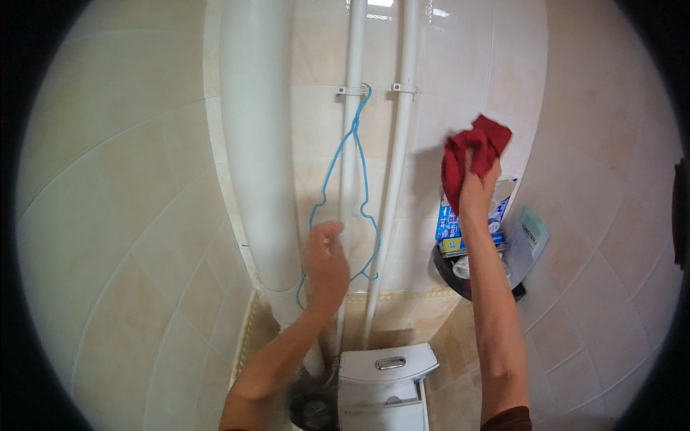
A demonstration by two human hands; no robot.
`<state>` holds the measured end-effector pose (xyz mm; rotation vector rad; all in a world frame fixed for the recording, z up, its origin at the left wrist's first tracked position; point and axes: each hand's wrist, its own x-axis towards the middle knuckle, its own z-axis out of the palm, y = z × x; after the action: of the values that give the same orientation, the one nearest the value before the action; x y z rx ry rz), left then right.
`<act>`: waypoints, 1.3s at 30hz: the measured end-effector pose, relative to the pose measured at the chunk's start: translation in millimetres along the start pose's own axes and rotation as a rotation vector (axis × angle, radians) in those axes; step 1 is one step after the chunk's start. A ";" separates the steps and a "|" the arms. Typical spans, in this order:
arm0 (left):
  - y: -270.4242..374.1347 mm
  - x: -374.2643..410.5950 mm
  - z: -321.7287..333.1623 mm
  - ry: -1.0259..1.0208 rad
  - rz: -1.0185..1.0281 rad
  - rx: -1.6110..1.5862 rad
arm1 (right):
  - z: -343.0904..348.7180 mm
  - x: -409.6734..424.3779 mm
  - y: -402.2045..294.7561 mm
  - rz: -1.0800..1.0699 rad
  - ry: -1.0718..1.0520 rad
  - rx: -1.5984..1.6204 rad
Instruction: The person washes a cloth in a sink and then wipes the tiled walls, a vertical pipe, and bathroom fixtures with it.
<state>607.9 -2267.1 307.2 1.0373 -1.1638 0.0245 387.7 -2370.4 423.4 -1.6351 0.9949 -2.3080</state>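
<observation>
My right hand [481, 183] is raised against the tiled wall [458, 70] at the right and grips a crumpled red cloth [477, 145]. Whether the cloth touches the tiles is hard to tell. Lower and to the left, my left hand [327, 264] is in front of the thin white pipes, slightly blurred, its fingers partly curled. I see nothing held in it. Behind that hand a blue wire clothes hanger [364, 161] hangs by its hook at a pipe bracket [350, 91]; the hand hides part of its lower left side.
A thick white pipe [259, 134] runs down the left corner, beside two thinner pipes [396, 161]. A black corner shelf [450, 272] under my right forearm holds boxes and a pale green packet [528, 242]. Below stand a white toilet cistern [385, 363] and a black bin [312, 412].
</observation>
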 end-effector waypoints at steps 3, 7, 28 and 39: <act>-18.5 -6.3 -17.8 0.026 -0.057 -0.032 | 26.1 14.8 32.2 -0.257 -0.192 -0.185; -31.4 -15.0 -29.9 -0.042 -0.080 -0.054 | 45.0 -33.5 68.7 -0.337 -0.327 -0.693; -57.0 -71.0 -15.4 -0.458 0.077 0.271 | 22.1 -191.0 154.7 0.229 -0.133 -0.094; -10.4 -60.4 -41.3 -0.492 0.111 0.102 | 35.0 -99.3 17.7 -0.404 -0.061 -0.201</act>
<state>616.4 -2216.3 254.2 1.1003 -1.6804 -0.0890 453.7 -2352.4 341.4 -2.1474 0.9861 -2.4429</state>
